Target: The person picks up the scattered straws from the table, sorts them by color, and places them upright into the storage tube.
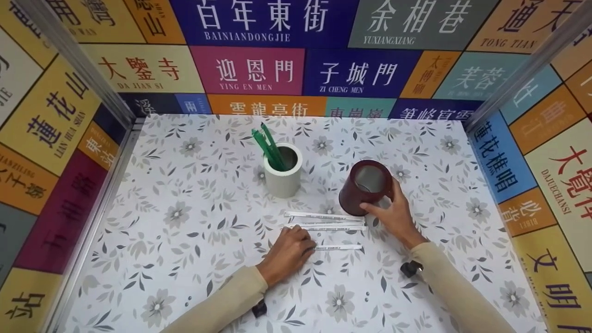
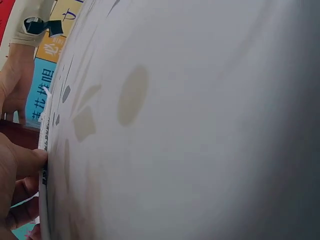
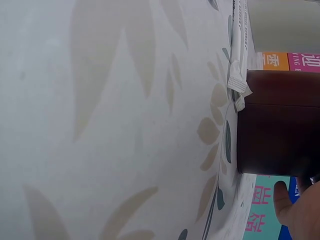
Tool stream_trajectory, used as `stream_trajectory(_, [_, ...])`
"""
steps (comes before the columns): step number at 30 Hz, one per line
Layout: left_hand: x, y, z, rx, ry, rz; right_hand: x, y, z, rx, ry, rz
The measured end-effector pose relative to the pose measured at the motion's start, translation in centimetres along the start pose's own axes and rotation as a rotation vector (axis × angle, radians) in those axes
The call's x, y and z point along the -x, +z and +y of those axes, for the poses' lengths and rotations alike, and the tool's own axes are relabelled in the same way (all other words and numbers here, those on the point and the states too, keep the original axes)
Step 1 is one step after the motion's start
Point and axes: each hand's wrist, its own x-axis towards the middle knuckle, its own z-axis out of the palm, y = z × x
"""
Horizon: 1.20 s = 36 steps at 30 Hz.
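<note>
Early going, I'd judge: green sticks (image 1: 272, 155) stand in the white cup (image 1: 282, 185), white packets (image 1: 326, 227) lie on the bench (image 1: 208, 268), seemingly left to gather, left hand (image 1: 286, 252) in a pinching grip on the nearest, right hand (image 1: 397, 217) curled round an upright, apparently empty dark red cup (image 1: 354, 196).

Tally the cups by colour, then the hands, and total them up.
White cup: 1
Dark red cup: 1
Left hand and right hand: 2
Total: 4
</note>
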Motion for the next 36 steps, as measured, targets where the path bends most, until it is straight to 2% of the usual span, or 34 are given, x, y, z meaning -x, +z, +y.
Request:
stream_trajectory(6, [-0.7, -0.3, 0.0, -0.151, 0.118, 0.037, -0.1, 0.0, 0.2, -0.002, -0.022, 0.006])
stream_trajectory(8, [-0.9, -0.5, 0.0, -0.179, 0.133, 0.043, -0.1, -0.1, 0.3, -0.004, -0.02, 0.004])
stream_trajectory(10, [-1.2, -0.9, -0.1, -0.169, 0.12, 0.046, -0.1, -0.1, 0.4, -0.004, -0.013, 0.0])
stream_trajectory(15, [-2.2, -2.6, -0.3, -0.016, 0.007, 0.025, 0.0, -0.1, 0.3, -0.006, -0.004, -0.008])
stream_trajectory(19, [-3.7, -4.2, -0.5, 0.14, -0.108, 0.006, 0.0, 0.0, 0.3, -0.018, -0.006, 0.0])
stream_trajectory(23, [-5.4, -5.6, -0.6, 0.304, -0.206, 0.026, -0.1, 0.0, 0.3, -0.02, 0.004, -0.003])
stream_trajectory(27, [-7.4, -6.6, -0.6, 0.463, -0.227, 0.06, -0.1, -0.1, 0.4, -0.016, 0.004, 0.002])
stream_trajectory(30, [-9.1, -7.1, -0.6, 0.566, -0.227, 0.106, -0.2, 0.0, 0.4, -0.007, 0.0, 0.006])
stream_trajectory(36, [-12.1, -8.0, -0.4, 0.63, -0.229, 0.19, -0.1, 0.0, 0.4, 0.014, -0.006, -0.001])
